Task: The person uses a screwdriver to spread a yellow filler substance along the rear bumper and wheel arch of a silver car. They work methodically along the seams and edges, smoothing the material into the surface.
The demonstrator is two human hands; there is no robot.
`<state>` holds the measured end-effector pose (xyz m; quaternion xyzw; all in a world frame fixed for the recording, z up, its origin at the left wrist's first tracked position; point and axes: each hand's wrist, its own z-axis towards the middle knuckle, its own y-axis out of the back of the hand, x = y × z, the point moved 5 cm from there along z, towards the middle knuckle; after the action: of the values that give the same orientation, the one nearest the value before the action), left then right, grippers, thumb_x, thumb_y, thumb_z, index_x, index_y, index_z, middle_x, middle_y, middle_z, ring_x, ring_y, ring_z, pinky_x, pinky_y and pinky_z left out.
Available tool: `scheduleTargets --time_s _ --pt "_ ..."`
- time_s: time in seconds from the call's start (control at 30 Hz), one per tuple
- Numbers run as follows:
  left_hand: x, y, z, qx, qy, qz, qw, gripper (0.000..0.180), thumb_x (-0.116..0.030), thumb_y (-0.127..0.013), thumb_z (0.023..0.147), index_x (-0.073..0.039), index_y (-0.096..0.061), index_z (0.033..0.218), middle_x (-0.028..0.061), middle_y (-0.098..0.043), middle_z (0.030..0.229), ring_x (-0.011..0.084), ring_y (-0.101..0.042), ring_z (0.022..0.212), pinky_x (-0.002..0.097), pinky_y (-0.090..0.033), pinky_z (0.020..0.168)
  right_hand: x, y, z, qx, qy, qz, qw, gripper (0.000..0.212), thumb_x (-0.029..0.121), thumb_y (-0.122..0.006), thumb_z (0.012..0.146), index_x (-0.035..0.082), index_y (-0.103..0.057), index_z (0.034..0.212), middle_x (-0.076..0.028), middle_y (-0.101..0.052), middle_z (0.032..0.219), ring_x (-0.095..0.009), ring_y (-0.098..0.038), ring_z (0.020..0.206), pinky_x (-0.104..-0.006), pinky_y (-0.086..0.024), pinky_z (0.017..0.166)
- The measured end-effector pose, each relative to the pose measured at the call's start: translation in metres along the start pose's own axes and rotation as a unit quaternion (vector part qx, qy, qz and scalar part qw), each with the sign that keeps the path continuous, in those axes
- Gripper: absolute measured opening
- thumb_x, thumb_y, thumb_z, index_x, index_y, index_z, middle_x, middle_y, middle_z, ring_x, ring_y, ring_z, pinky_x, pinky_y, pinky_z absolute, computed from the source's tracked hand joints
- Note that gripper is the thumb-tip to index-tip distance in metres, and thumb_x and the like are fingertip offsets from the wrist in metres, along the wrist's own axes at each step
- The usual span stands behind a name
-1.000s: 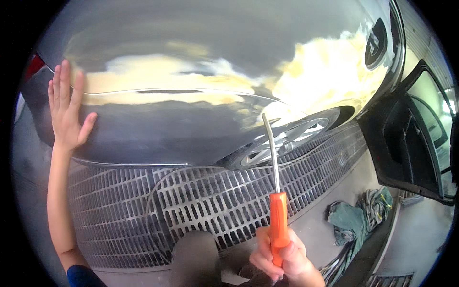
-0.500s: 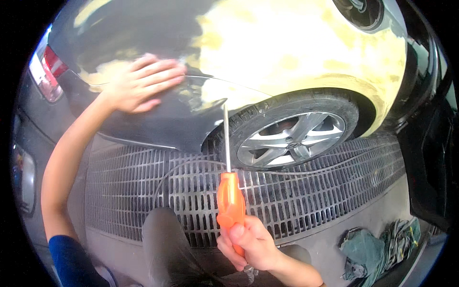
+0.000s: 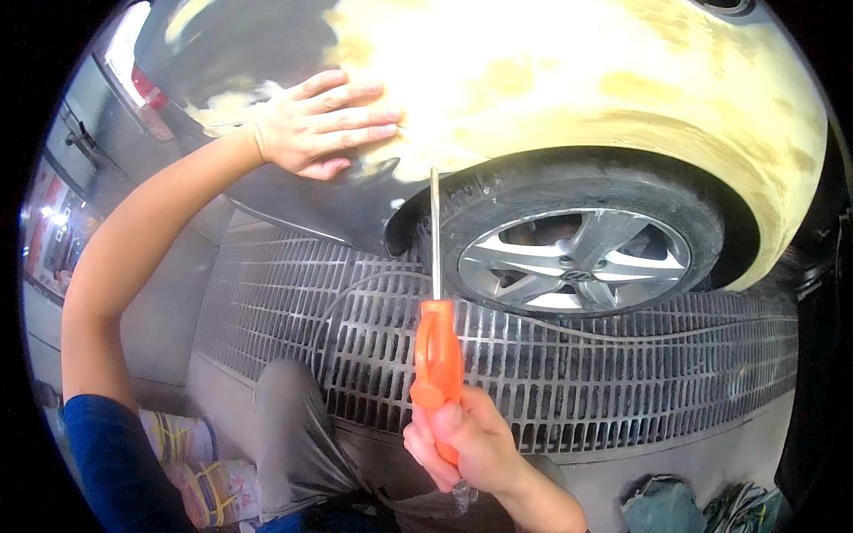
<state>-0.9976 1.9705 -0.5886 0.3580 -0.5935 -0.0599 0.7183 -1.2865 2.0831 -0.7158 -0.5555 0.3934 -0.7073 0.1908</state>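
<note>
My left hand (image 3: 329,124) lies with its fingers spread on the car's rear side panel (image 3: 498,98), over the line between dark paint and a pale yellow, sanded area. In my right hand (image 3: 466,435) is an orange air blow gun (image 3: 440,355), its long metal nozzle pointing up and away. The nozzle's tip shows against the panel edge by the wheel arch; whether it touches I cannot tell. Right of the nozzle is the rear wheel, with a black tyre (image 3: 711,213) and a silver spoked rim (image 3: 613,233).
A metal floor grating (image 3: 569,391) runs beneath the car. A thin hose (image 3: 640,336) crosses it by the wheel. Crumpled dark green cloth (image 3: 662,508) lies at the lower right. My bent knee (image 3: 289,400) and laced shoes (image 3: 213,493) are below.
My left hand has slid to the right along the panel onto the yellow edge. The view has shifted, bringing the wheel closer. The blow gun stays in my right hand, raised the same way.
</note>
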Motion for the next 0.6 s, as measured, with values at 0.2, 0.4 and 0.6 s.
scheduleTargets --time_s 0.2,0.4,0.6 --pt "0.000 -0.005 -0.004 0.006 -0.002 0.009 1.000 0.058 -0.036 -0.046 0.091 -0.015 -0.054 0.145 0.0044 -0.052 0.151 0.0275 -0.045 0.142 0.0484 -0.023 0.121 0.004 0.014 -0.011 0.027 -0.006 -0.006 1.000 0.047 0.051 -0.056 0.101 0.005 -0.050 0.093 -0.002 -0.046 0.052 -0.009 -0.041 0.040 -0.0241 -0.035 0.038" --pt "-0.002 -0.009 -0.006 0.009 -0.003 0.028 1.000 0.060 -0.041 -0.048 0.091 -0.015 -0.055 0.144 0.0043 -0.053 0.150 0.0294 -0.042 0.143 0.0508 -0.018 0.122 0.005 0.029 -0.019 0.043 -0.015 -0.040 0.998 0.049 0.046 -0.053 0.103 -0.002 -0.052 0.110 -0.001 -0.046 0.052 -0.007 -0.041 0.040 -0.0237 -0.035 0.038" --pt "0.001 -0.016 -0.009 0.001 -0.007 0.025 1.000 0.060 -0.042 -0.048 0.090 -0.015 -0.055 0.144 0.0065 -0.053 0.150 0.0317 -0.041 0.144 0.0510 -0.017 0.123 0.011 0.043 -0.037 0.048 -0.025 -0.051 0.997 0.044 0.040 -0.050 0.106 -0.003 -0.054 0.112 0.000 -0.048 0.053 -0.006 -0.042 0.040 -0.0229 -0.035 0.039"
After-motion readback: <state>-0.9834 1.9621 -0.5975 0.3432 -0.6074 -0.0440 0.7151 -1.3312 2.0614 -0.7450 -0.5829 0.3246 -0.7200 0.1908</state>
